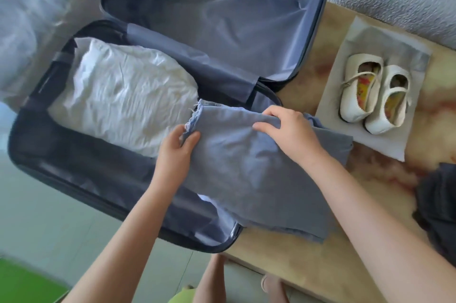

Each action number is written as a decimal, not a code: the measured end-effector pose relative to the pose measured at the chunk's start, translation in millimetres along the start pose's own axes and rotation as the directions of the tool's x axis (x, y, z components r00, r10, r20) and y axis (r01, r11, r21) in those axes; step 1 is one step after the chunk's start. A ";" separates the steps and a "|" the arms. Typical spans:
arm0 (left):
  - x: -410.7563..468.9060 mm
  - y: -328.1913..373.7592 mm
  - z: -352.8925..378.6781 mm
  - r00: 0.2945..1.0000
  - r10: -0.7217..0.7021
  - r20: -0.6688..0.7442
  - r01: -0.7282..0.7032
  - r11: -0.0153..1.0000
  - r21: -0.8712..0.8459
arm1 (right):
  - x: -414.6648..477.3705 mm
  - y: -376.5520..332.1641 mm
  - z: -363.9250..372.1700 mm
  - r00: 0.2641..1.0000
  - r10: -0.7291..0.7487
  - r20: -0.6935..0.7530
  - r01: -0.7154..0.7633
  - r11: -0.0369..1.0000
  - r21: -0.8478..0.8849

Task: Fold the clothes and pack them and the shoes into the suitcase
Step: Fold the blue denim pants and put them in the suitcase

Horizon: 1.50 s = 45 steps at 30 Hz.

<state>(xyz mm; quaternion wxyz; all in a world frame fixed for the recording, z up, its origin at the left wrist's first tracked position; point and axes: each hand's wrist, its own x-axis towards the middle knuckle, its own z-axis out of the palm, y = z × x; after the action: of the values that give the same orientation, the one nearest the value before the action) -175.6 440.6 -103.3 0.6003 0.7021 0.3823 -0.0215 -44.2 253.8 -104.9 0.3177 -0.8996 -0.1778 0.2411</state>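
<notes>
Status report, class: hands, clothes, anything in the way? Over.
Left hand, right hand gripping blue garment over suitcase edge. White garment inside. Shoes outside. Nothing blocking.

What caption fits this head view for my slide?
Left hand and right hand hold a folded blue garment partly over the open suitcase, beside a packed white garment; white shoes wait nearby.

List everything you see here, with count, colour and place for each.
open hard-shell suitcase: one, dark navy, left and centre
crumpled folded garment: one, white, in the suitcase's near half
soft cloth garment: one, blue-grey, across the suitcase's right edge and the tabletop
strapped shoes: two, white, side by side on the sheet
flat sheet: one, pale grey, on the tabletop at right
bunched garment: one, dark grey, right edge
marbled tabletop: one, beige, under the sheet
left-hand grip: one, pinches the blue-grey garment's hem
right-hand grip: one, holds its upper fold
</notes>
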 end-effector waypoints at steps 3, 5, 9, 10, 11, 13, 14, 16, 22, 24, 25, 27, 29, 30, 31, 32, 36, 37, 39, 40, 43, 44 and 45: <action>9.0 -2.4 -7.9 0.996 0.064 -0.067 -0.064 0.998 0.016 | 4.0 -10.6 5.3 0.989 -0.099 -0.107 0.097 0.995 -0.029; 14.6 -13.6 -10.3 0.997 0.050 -0.065 -0.045 0.996 0.081 | 12.4 -11.3 12.6 0.981 -0.161 -0.111 0.137 0.971 -0.197; 18.5 -41.9 -13.6 0.991 -0.052 -0.121 0.081 0.965 0.248 | 24.4 -5.2 35.5 0.961 -0.269 -0.061 0.203 0.840 -0.503; 15.4 -43.4 -14.7 0.988 -0.032 -0.149 0.069 0.966 0.249 | 25.0 -4.1 40.4 0.954 -0.285 -0.088 0.202 0.834 -0.514; 11.5 -44.3 -15.9 0.983 -0.014 -0.181 0.060 0.967 0.249 | 24.4 -3.6 44.0 0.948 -0.294 -0.124 0.191 0.834 -0.518; 1.2 -46.9 -19.3 0.973 -0.048 -0.228 0.093 0.978 0.189 | 23.1 -2.4 48.2 0.931 -0.306 -0.198 0.177 0.855 -0.487; -5.2 -50.3 -20.6 0.968 -0.108 -0.227 0.140 0.981 0.131 | 22.1 -3.1 48.4 0.922 -0.304 -0.238 0.171 0.873 -0.457; -16.9 -59.1 -22.7 0.959 -0.229 -0.169 0.238 0.971 0.035 | 21.1 -5.6 46.4 0.904 -0.296 -0.310 0.170 0.911 -0.376; -23.5 -73.2 -21.2 0.914 -0.393 -0.098 0.367 0.907 -0.208 | 18.5 -15.7 45.8 0.900 -0.236 -0.366 0.152 0.958 -0.245; -19.8 -67.1 -21.7 0.925 -0.332 -0.186 0.282 0.926 -0.252 | 19.2 -19.2 46.6 0.892 -0.231 -0.389 0.149 0.962 -0.230; -18.6 -64.5 -21.7 0.928 -0.299 -0.223 0.244 0.938 -0.244 | 20.2 -19.8 47.2 0.887 -0.235 -0.398 0.145 0.959 -0.243; -19.2 -63.0 -19.9 0.930 -0.266 -0.255 0.212 0.952 -0.218 | 23.1 -18.1 50.6 0.895 -0.242 -0.376 0.118 0.939 -0.323; -20.9 -66.4 -15.2 0.925 -0.298 -0.237 0.255 0.947 -0.195 | 23.7 -18.4 54.8 0.923 -0.220 -0.316 0.067 0.900 -0.430; -20.5 -72.0 -13.3 0.912 -0.347 -0.217 0.307 0.931 -0.198 | 21.7 -20.4 57.3 0.932 -0.213 -0.292 0.049 0.875 -0.481; -19.6 -76.4 -12.5 0.891 -0.416 -0.181 0.374 0.900 -0.226 | 17.5 -24.3 60.0 0.933 -0.230 -0.276 0.053 0.848 -0.527; -17.6 -80.3 -12.4 0.864 -0.489 -0.118 0.443 0.851 -0.281 | 11.8 -29.3 63.6 0.930 -0.264 -0.257 0.078 0.823 -0.563; -12.0 -81.8 -9.7 0.768 -0.618 0.169 0.606 0.617 -0.502 | -22.0 -42.2 85.8 0.966 -0.245 -0.089 0.157 0.820 -0.551; -11.3 -82.4 -8.8 0.752 -0.638 0.164 0.614 0.589 -0.526 | -29.1 -41.7 91.3 0.982 -0.185 -0.048 0.128 0.824 -0.552; -11.7 -83.3 -8.8 0.720 -0.679 0.142 0.643 0.576 -0.505 | -37.0 -38.2 98.1 0.994 -0.106 0.012 0.094 0.820 -0.565; -12.0 -83.6 -9.8 0.706 -0.687 0.174 0.665 0.557 -0.498 | -38.5 -36.9 99.7 0.996 -0.089 0.029 0.090 0.821 -0.564; -13.4 -85.8 -11.3 0.699 -0.670 0.252 0.687 0.531 -0.496 | -41.8 -37.7 98.4 0.995 -0.079 0.065 0.102 0.830 -0.548; -14.3 -84.9 -9.6 0.705 -0.666 0.244 0.680 0.535 -0.502 | -43.3 -38.8 97.3 0.994 -0.079 0.081 0.111 0.838 -0.534; -15.9 -82.6 -7.6 0.702 -0.670 0.243 0.681 0.530 -0.505 | -45.1 -39.7 95.9 0.991 -0.086 0.100 0.125 0.851 -0.510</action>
<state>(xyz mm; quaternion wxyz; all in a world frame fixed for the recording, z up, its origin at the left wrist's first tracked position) -236.6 437.9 -161.7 0.7263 0.2903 0.6059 -0.1452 -140.3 308.2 -129.7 0.0716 -0.9312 -0.2965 0.1995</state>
